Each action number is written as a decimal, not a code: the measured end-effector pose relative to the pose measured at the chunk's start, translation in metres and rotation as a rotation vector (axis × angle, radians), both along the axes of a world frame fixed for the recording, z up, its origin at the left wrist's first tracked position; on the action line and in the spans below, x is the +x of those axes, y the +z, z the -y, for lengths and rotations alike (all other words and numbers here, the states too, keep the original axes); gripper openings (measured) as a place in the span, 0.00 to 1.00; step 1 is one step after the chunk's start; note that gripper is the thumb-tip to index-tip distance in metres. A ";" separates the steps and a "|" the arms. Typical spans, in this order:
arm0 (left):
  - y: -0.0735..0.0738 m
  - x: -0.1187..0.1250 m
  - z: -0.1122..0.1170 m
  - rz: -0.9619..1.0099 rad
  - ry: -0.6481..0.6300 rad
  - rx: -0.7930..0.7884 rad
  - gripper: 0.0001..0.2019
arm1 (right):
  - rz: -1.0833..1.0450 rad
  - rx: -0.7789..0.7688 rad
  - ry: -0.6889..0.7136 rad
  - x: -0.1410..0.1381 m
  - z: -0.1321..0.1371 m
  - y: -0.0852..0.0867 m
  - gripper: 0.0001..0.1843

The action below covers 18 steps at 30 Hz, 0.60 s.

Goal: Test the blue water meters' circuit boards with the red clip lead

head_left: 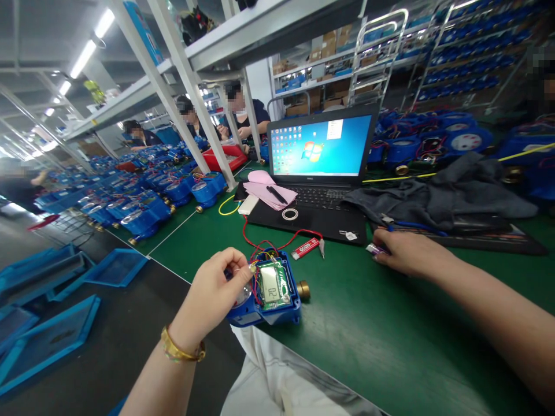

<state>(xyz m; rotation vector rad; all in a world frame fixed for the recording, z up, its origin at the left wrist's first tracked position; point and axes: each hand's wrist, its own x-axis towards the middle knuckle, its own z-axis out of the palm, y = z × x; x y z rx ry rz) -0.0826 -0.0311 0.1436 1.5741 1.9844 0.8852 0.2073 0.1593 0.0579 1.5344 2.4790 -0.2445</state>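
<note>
Wiring step on an opened water meter (282,316)

The meter sits on the green surface (347,323), its circuit board (281,270) exposed; wiring seems the step in hand. The left hand (212,294) curls at the leads (255,293); whether its grip holds one, I cannot tell. The right hand's (403,251) grip is closed on a small purple-and-white item (373,249). The next move calls for sparing those thin leads. The display (269,283) shows a sideways "02"; the red packet (304,248) seemingly reads "6009".
</note>
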 end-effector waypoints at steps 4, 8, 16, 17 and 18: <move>-0.002 0.005 0.004 -0.042 0.045 0.014 0.13 | -0.005 0.017 0.010 0.000 0.001 0.002 0.09; -0.007 0.002 0.007 0.438 0.144 0.045 0.14 | -0.027 0.029 0.012 0.000 0.000 -0.001 0.10; -0.010 -0.006 0.007 0.700 0.185 0.069 0.18 | -0.055 0.062 -0.069 0.019 -0.015 0.006 0.11; -0.010 -0.007 0.007 0.697 0.178 0.066 0.18 | -0.039 0.078 -0.086 0.023 -0.016 0.008 0.11; -0.011 -0.008 0.007 0.699 0.169 0.063 0.18 | -0.023 0.090 -0.099 0.026 -0.016 0.008 0.11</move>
